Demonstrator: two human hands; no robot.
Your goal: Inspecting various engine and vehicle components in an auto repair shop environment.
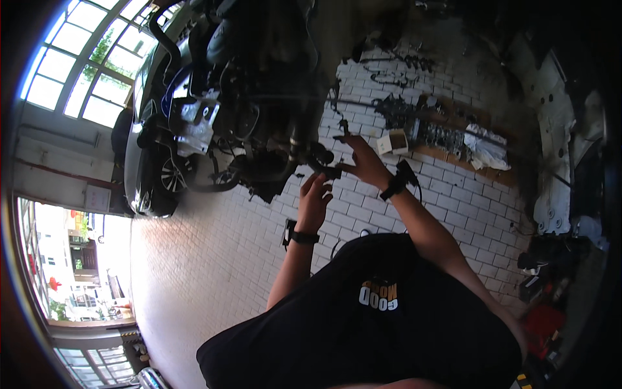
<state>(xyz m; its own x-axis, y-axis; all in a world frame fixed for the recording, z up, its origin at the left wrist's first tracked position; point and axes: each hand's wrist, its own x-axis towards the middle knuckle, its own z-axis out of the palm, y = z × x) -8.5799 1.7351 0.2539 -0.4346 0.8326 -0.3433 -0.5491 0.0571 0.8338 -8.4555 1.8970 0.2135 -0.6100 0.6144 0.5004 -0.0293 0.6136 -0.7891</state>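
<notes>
A dark engine assembly (259, 123) hangs in front of me, with pipes and hoses along its lower edge. At its lower right end sits a short dark hose-like part (332, 172), whose exact kind is too dim to tell. My left hand (312, 204) reaches up from below, fingers bent and fingertips closed on that part's underside. On the right side, my right hand (368, 163) has thumb and forefinger spread wide. Its thumb is close to the same part, while the forefinger points up beside a thin dark bracket-like piece (343, 123). Both wrists carry black straps.
Metal parts (440, 139) lie on cardboard on the white tiled floor, beside a small open box (392, 142) and crumpled plastic (486, 146). A car with its wheel (172, 175) stands at the left. A pale body panel (554, 142) rises at the right, above a red object (543, 327).
</notes>
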